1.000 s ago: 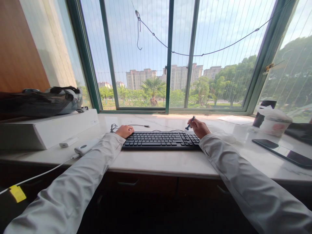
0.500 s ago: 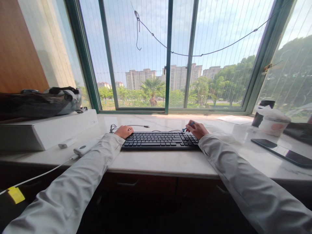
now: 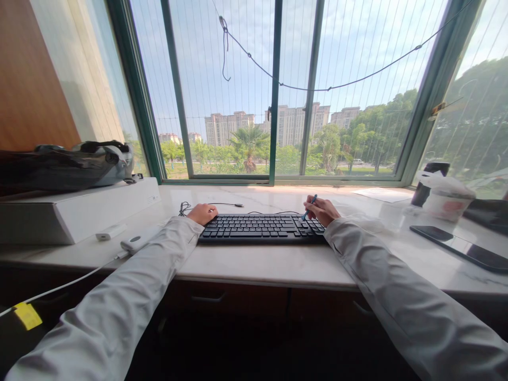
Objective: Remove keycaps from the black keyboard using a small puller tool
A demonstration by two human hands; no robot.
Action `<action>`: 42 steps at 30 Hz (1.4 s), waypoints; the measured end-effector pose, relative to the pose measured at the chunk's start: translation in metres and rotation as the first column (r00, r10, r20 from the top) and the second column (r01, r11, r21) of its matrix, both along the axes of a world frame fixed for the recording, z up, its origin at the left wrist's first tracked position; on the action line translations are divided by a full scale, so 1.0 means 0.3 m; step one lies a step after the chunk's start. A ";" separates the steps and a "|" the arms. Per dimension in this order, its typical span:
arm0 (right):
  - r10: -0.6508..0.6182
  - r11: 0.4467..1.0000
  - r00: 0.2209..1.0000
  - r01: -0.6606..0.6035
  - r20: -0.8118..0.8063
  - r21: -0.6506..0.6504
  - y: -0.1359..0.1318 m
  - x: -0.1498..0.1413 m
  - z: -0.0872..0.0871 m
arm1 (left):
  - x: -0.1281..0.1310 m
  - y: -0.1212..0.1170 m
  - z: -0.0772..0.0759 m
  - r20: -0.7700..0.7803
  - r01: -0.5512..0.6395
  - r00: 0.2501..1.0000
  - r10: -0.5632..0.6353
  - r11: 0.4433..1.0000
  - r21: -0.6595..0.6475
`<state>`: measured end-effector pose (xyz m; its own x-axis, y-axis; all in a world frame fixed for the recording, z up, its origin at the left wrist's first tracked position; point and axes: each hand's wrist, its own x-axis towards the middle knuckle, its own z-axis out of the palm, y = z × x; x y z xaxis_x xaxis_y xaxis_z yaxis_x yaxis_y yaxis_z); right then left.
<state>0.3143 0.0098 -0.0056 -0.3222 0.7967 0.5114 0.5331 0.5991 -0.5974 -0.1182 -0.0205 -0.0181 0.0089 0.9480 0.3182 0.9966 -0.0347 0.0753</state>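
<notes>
Head view, black keyboard [image 3: 250, 227] at frame centre, left hand [image 3: 202, 214] curled at its left end, cannot tell if gripping, right hand [image 3: 321, 209] pinching blue brush [image 3: 305, 214], tip down toward its right end

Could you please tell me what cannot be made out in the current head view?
In the head view:
- Keyboard lettering: too small to read.
- Keyboard's far right corner: hidden by the right hand.
- Brush tip: too small to tell whether it touches the keyboard.
- Left hand's palm: hidden by its own back.
- Dark object, far right: cut off by the edge.
</notes>
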 end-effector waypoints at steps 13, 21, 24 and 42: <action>0.171 0.970 0.967 -0.199 -0.191 -0.138 0.017 0.002 -0.022 | -0.002 0.000 -0.001 0.038 0.012 0.999 -0.013 1.000 0.014; 0.057 0.997 0.974 -0.068 -0.219 -0.043 0.057 0.007 -0.031 | -0.006 0.002 -0.003 0.012 0.008 1.000 -0.008 1.000 0.005; 0.073 0.996 0.988 -0.079 -0.133 -0.037 0.078 0.003 -0.037 | -0.005 0.002 -0.002 0.009 0.008 1.000 -0.008 1.000 0.000; -0.129 0.983 0.977 0.103 0.173 0.151 0.090 0.055 -0.013 | 0.000 -0.002 0.003 0.026 0.006 1.000 -0.006 1.000 -0.003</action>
<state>0.3308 0.0369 -0.0097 -0.3295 0.7581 0.5627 0.6950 0.5982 -0.3989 -0.1183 -0.0210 -0.0172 0.0067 0.9488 0.3159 0.9940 -0.0407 0.1012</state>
